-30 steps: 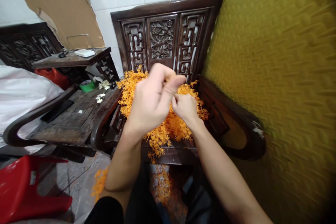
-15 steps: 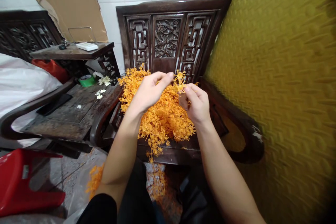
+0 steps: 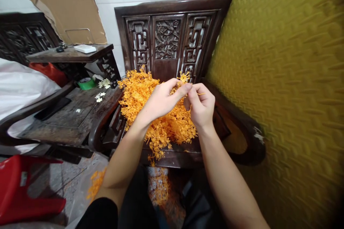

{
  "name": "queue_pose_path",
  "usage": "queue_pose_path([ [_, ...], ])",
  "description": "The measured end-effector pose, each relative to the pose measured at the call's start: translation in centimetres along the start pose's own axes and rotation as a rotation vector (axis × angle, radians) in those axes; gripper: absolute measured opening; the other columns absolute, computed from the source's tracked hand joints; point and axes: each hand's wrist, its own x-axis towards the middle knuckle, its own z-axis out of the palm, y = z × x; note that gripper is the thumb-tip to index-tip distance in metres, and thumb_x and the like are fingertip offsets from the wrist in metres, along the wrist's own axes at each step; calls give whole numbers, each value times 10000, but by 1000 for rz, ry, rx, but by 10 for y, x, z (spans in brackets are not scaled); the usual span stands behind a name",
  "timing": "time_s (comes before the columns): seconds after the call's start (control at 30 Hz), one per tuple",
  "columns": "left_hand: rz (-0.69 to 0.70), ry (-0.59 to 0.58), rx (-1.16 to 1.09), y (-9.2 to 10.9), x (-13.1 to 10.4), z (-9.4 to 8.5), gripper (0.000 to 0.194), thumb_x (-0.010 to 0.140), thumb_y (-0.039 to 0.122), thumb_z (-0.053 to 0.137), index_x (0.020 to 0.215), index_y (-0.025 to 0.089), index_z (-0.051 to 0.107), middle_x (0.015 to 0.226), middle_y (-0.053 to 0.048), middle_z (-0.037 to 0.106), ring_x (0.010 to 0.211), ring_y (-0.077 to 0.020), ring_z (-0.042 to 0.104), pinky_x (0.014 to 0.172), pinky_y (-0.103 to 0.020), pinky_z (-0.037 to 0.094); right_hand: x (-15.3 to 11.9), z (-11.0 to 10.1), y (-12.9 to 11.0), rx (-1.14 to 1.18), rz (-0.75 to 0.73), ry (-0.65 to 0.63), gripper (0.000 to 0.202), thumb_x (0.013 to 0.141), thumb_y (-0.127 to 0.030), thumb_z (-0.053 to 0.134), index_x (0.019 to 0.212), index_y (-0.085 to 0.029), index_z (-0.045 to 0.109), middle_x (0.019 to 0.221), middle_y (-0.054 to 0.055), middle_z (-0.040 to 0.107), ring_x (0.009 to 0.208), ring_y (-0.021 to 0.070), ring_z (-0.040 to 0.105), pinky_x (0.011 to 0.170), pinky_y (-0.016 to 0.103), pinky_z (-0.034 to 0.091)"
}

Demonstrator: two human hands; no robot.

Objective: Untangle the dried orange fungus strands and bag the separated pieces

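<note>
A big heap of orange plastic flower pieces lies on the seat of a dark carved wooden chair. Above its right side my left hand and my right hand meet at the fingertips. Between them they pinch a small orange flower piece, whose spiky round head stands up over the fingers. A thin orange stem pokes out on the right, by my right index finger. My fingertips cover the lower part of the piece.
On the left, a wooden seat bears green tape, small white flowers and a dark flat object. A red stool stands below, beside a plastic bag with orange pieces. A yellow textured panel rises on the right.
My left hand has moved right and down, and its fingertips now touch those of my right hand at the flower piece. The view has shifted slightly.
</note>
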Motion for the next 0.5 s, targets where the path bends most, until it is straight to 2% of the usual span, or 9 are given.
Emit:
queue_pose_path([
  [0.07, 0, 6, -9, -1, 0, 1, 388, 1017, 543, 589, 868, 186, 620, 842, 1, 659, 738, -126, 550, 671, -271, 447, -1, -1, -3, -55, -25, -13, 378, 991, -552, 634, 806, -228, 577, 562, -57, 487, 465, 98, 420, 491, 266, 343],
  [0.2, -4, 51, -5, 0, -1, 2, 196, 993, 383, 652, 962, 189, 661, 923, -9, 709, 803, -138, 606, 707, -268, 485, 0, -4, -4, -119, -76, -24, 298, 1017, -430, 619, 816, -211, 634, 631, -28, 588, 558, 120, 539, 584, 279, 436],
  [0.27, 4, 102, 23, 0, -1, 2, 130, 978, 320, 662, 992, 191, 662, 971, -20, 724, 882, -153, 636, 749, -274, 503, 1, -5, -4, -187, -113, 2, 252, 1019, -373, 609, 841, -203, 665, 739, 5, 664, 689, 142, 621, 686, 299, 495],
  [0.37, 6, 145, 119, -2, -1, 2, 99, 973, 291, 668, 997, 197, 647, 984, -23, 734, 888, -157, 644, 767, -284, 504, 3, -6, -5, -229, -166, 57, 159, 986, -342, 633, 1023, -205, 704, 1001, 59, 738, 950, 187, 694, 886, 354, 552],
  [0.43, 19, 159, 214, -5, -1, 2, 86, 977, 274, 666, 971, 198, 626, 936, -16, 724, 819, -149, 627, 763, -293, 497, 4, -7, -6, -185, -143, 47, 224, 968, -364, 649, 1127, -215, 699, 1113, 75, 745, 1034, 201, 705, 958, 385, 564],
  [0.5, 61, 166, 304, -8, -1, 2, 79, 984, 244, 658, 949, 198, 604, 919, -18, 711, 799, -149, 619, 784, -304, 498, 5, -6, -8, -126, -65, 21, 251, 948, -389, 679, 1130, -219, 712, 1102, 71, 756, 1001, 195, 716, 942, 386, 583],
])
